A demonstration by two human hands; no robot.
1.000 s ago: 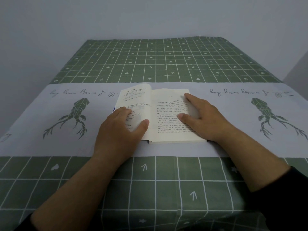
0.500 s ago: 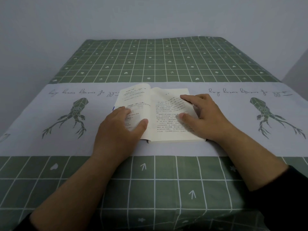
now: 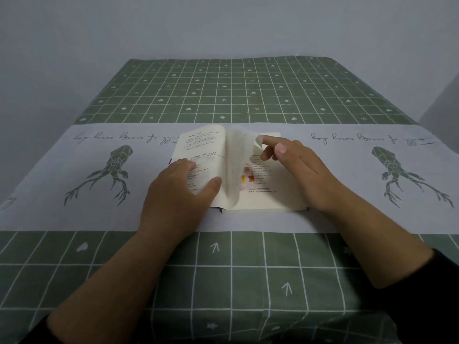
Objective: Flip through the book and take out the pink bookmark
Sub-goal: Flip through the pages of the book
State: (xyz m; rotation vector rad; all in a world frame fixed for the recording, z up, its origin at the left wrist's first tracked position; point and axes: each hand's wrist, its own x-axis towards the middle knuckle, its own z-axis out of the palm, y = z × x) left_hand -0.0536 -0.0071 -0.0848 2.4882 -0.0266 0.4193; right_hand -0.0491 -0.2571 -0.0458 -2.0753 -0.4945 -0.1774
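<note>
An open book [image 3: 198, 147] with cream pages lies on the white band of the tablecloth. My left hand [image 3: 178, 192] rests flat on the left page, fingers spread, thumb near the spine. My right hand [image 3: 295, 167] is over the right side, its index finger lifting the top corner of a single page [image 3: 238, 165], which stands curled and blurred above the spine. The page beneath shows small red and orange printed marks [image 3: 248, 176]. No pink bookmark is visible.
The table carries a green grid-patterned cloth [image 3: 236, 95] with a white band [image 3: 74, 194] printed with deer heads and script. A pale wall stands behind the far edge. Dark sleeves cover both forearms near the bottom corners.
My right hand has lifted from lying flat on the right page and raised one page, which now swings leftward. My left hand has stayed on the left page.
</note>
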